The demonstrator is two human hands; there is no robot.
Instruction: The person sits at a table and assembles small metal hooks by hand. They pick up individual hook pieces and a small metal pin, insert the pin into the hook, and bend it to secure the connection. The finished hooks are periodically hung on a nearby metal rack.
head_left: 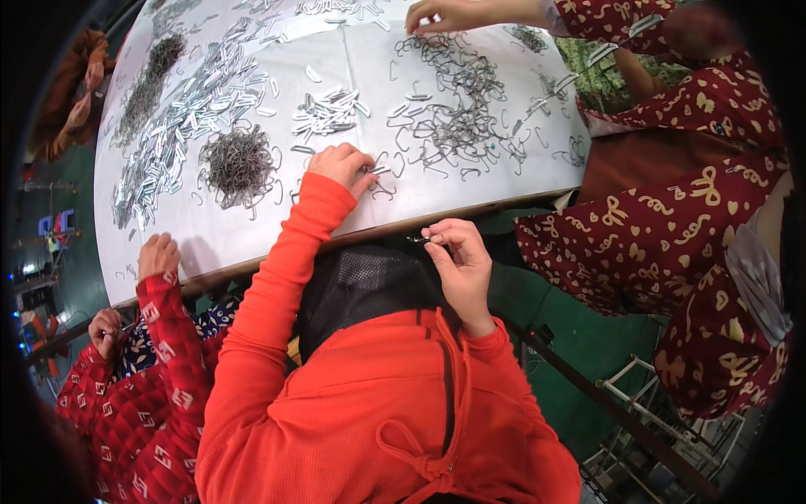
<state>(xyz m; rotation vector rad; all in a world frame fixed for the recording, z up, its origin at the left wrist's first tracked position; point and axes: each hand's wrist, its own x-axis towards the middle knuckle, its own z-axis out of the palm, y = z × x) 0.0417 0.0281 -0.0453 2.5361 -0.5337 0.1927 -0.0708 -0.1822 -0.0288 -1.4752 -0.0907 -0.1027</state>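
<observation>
My left hand (340,168) rests at the near edge of the white-covered table, thumb and fingers pinched at a small wire hook (378,170) among a few loose ones. Off the table edge, over my lap, my right hand (460,262) pinches a small dark metal hook (416,239) between thumb and forefinger; its far end sticks out to the left. Beyond my left hand lies a small heap of silvery metal strips (326,113). A dense pile of bent wire hooks (238,165) lies to its left.
A wide spread of wire hooks (457,126) covers the right side, where a co-worker's hand (445,15) reaches in. More silvery strips (197,101) lie at left. Another worker's hand (158,256) rests on the left table edge. A dark rim (378,225) borders the table.
</observation>
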